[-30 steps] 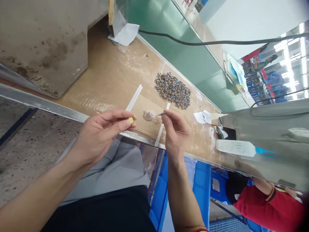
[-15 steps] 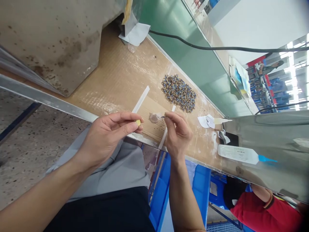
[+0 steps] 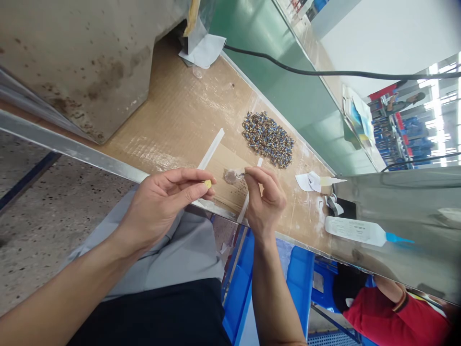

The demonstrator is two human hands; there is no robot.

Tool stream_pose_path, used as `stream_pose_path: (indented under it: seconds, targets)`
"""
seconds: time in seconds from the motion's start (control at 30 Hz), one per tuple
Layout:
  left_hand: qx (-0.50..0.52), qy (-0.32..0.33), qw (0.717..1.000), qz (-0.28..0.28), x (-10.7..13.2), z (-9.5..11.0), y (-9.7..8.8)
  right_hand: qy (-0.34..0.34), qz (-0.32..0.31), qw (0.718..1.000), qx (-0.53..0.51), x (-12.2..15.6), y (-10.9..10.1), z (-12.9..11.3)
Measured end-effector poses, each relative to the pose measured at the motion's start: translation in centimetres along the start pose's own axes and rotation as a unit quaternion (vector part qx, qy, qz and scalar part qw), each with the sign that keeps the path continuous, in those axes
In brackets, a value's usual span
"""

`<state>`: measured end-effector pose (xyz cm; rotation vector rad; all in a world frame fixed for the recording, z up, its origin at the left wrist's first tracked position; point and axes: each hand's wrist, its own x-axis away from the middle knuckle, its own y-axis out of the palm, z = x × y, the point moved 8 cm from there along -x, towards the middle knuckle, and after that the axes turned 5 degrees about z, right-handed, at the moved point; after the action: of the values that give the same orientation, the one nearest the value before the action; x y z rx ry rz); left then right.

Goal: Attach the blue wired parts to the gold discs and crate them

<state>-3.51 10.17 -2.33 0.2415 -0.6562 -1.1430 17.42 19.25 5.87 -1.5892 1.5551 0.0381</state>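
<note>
A heap of small parts (image 3: 269, 139) lies by the bench's (image 3: 176, 120) far edge; a stained metal housing (image 3: 82, 62) crowds its left end. Print on the white bottle (image 3: 355, 230), rightward, is unreadable. Near the front edge, the left hand (image 3: 160, 204) pinches a yellow piece (image 3: 208, 183) — partly hidden; the right hand (image 3: 266, 202) pinches a thin dark item (image 3: 242, 174) — indistinct — beside a clear dish (image 3: 231, 176).

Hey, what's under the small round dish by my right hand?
Brown cardboard shows around the small round dish, near your right hand. Whatever is directly beneath the dish is covered, so I can't tell.
</note>
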Motion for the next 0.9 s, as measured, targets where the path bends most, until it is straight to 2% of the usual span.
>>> stream_pose_path:
  seconds: [0.4,0.53,0.77,0.9]
  targets:
    - [0.007,-0.004,1.0,0.0,0.0,0.1,0.0,-0.015,0.016,1.0,0.021,-0.2,-0.7,-0.5]
    - [0.007,-0.003,1.0,0.004,0.1,0.1,0.1,0.005,0.041,0.999,0.036,-0.2,-1.2,-0.5]
    - [0.0,0.001,1.0,0.008,0.1,0.2,0.0,0.019,0.021,0.999,0.038,0.0,-0.8,-0.2]
    - [0.0,0.003,1.0,0.006,0.1,0.3,0.0,0.024,0.03,0.999,0.026,0.1,-1.0,-0.1]
